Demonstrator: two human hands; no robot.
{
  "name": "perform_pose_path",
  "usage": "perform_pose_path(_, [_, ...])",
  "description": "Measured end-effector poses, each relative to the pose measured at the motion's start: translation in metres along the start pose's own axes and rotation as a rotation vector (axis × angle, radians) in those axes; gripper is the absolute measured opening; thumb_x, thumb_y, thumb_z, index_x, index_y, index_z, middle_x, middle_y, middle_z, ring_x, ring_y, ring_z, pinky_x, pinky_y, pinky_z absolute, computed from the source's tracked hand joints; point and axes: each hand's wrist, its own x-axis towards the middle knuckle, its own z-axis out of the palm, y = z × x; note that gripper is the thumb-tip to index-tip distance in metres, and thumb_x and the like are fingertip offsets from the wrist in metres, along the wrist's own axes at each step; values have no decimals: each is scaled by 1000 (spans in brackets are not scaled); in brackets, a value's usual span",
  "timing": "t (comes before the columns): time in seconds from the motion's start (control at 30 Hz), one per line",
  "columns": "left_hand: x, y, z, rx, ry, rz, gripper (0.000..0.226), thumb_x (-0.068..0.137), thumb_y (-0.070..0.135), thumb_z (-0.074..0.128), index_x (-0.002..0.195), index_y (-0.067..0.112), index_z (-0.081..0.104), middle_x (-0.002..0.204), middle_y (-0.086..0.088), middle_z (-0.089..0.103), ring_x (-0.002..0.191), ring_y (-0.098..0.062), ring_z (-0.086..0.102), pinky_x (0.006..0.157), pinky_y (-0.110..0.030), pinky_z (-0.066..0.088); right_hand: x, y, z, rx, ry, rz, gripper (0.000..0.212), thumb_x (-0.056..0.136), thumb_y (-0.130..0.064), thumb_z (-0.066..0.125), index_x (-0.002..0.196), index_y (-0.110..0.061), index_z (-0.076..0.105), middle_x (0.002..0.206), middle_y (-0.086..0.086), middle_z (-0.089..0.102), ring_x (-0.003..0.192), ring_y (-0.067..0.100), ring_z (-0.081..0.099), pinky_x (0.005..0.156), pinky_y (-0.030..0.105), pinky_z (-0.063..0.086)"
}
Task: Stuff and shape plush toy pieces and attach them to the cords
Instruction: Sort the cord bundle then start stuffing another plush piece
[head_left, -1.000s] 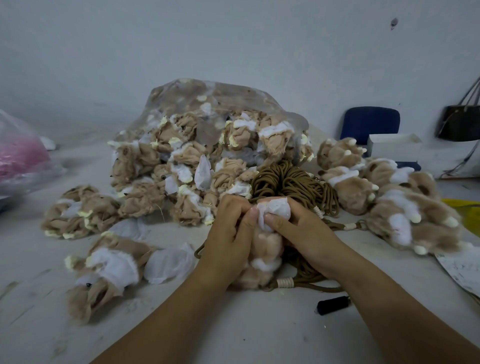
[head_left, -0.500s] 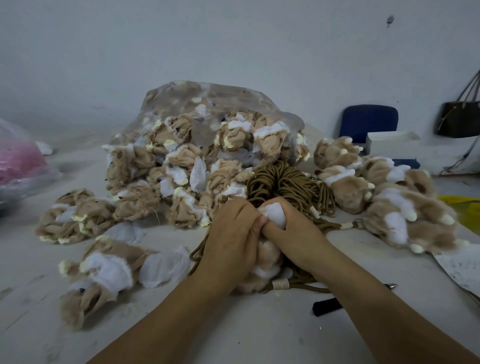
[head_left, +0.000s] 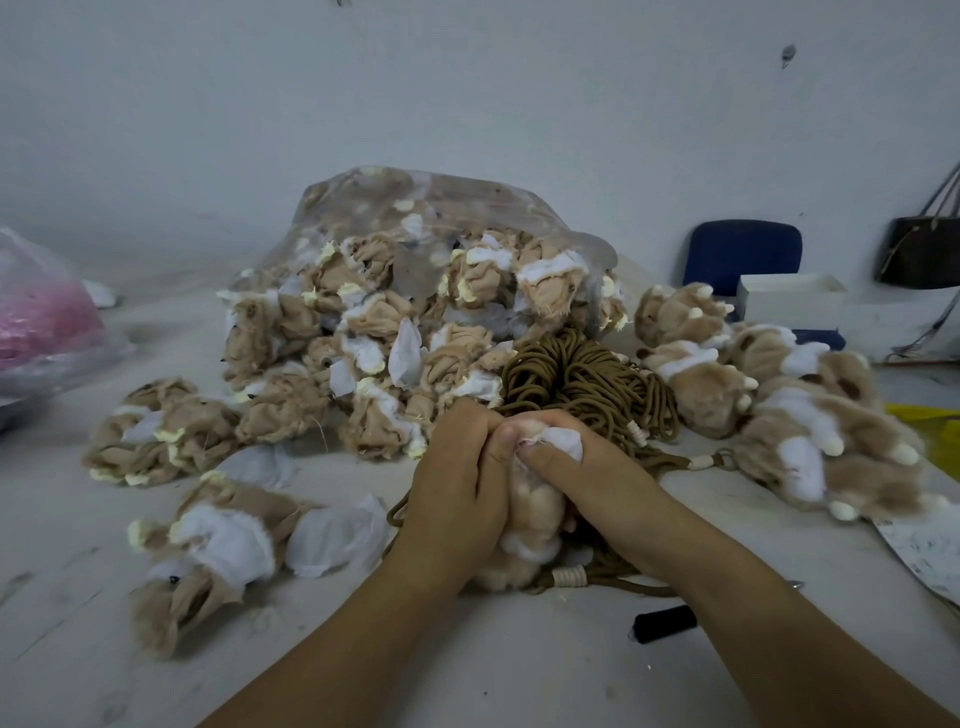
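Note:
A tan and white plush piece (head_left: 530, 525) stands between both hands at the table's middle. My left hand (head_left: 457, 488) grips its left side, thumb pressed against the top. My right hand (head_left: 587, 478) grips the right side and pinches the white fabric (head_left: 563, 441) at its top. Brown cords (head_left: 587, 379) lie coiled just behind the hands, and more cord with a white wrapped band (head_left: 569, 577) runs under the piece. The piece's lower part is mostly hidden by my hands.
A clear bag (head_left: 431, 260) spills unstuffed plush skins behind. Loose skins (head_left: 208, 545) lie left; stuffed plush pieces (head_left: 810, 431) lie right. A black-handled tool (head_left: 665, 623) rests near my right forearm. A pink bag (head_left: 36, 322) sits far left, a blue chair (head_left: 743, 254) behind right.
The hands have closed tighter together on the plush piece, and less of the white fabric at its top shows. The view has shifted slightly.

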Motion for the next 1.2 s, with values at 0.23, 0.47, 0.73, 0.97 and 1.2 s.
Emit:
perform_pose_path(0.23, [4, 7, 2, 140, -51, 243, 35, 95, 16, 39, 84, -6, 64, 81, -19, 61, 75, -32, 57, 70, -45, 50, 7, -3, 0, -174, 106, 83, 22, 77, -53, 53, 96, -43, 57, 92, -14, 67, 80, -4, 63, 58, 17, 48])
perform_pose_path(0.47, [2, 5, 1, 119, -53, 192, 40, 99, 27, 36, 85, 0, 61, 83, -11, 56, 76, -25, 53, 71, -43, 47, 4, -2, -2, -71, 100, 135, 17, 89, -43, 54, 100, -32, 60, 88, -1, 68, 65, 9, 61, 48, 25, 44])
perform_pose_path(0.73, [4, 8, 0, 177, 141, 254, 24, 93, 27, 56, 82, 5, 55, 91, 0, 47, 78, -14, 45, 69, -26, 44, 4, -11, -11, 223, 190, 93, 14, 90, -26, 56, 95, -22, 68, 79, 7, 63, 55, 9, 52, 45, 24, 41])
perform_pose_path(0.97, [2, 13, -1, 138, -28, 3, 41, 88, 53, 51, 80, 13, 54, 84, 3, 51, 81, -15, 44, 71, -26, 39, 1, -13, -10, 100, 196, -81, 20, 81, -35, 53, 95, -40, 66, 93, -9, 69, 82, 10, 66, 59, 27, 52])
perform_pose_path(1.2, [0, 10, 1, 47, -28, -119, 20, 94, 25, 62, 80, 19, 49, 84, 6, 49, 79, -9, 47, 67, -19, 38, 3, -6, -4, 123, 37, -6, 34, 84, -50, 47, 115, -45, 62, 125, -15, 60, 115, 3, 57, 95, 35, 50])
